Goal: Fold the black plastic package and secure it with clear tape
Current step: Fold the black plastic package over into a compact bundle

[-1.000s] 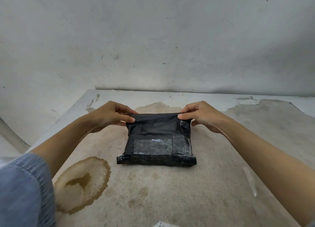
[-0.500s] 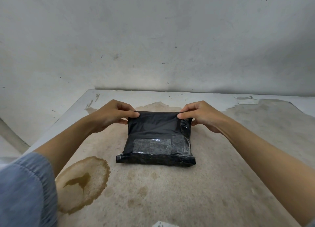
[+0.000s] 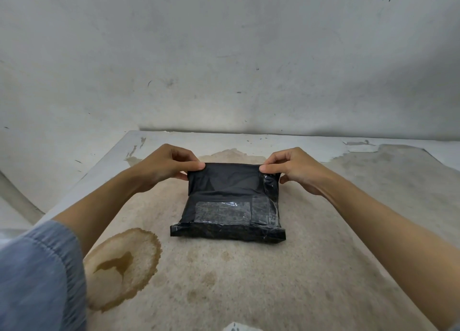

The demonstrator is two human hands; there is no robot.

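Behind the desk: a grey-white plastered wall (image 3: 224,57), scuffed and marked, is seen filling the upper half of the view.
Desk (image 3: 348,243): a worn beige top is shown, with peeling pale paint along the far edge.
Stain (image 3: 122,266): a brown ring with a darker blotch inside it is seen on the desk, to the left of and nearer than the package, apart from it.
Sleeve (image 3: 37,276): blue fabric is seen pushed up on the left arm, at the lower left corner.
Black plastic package (image 3: 229,206): it is laid near the middle of the desk, its near edge flat on the surface; its far flap is lifted and held taut between both hands.
Clear tape (image 3: 222,211): glossy strips are seen stuck across the package's front face and along its right side.
Left hand (image 3: 166,166): the flap's far left corner is pinched between thumb and fingers (image 3: 181,154), which are closed on the plastic.
Right hand (image 3: 296,167): the far right corner is pinched likewise, thumb on the near side, the other digits curled over the top edge.
White scrap (image 3: 236,327): a small pale object is cut off by the bottom edge; what it is cannot be told.
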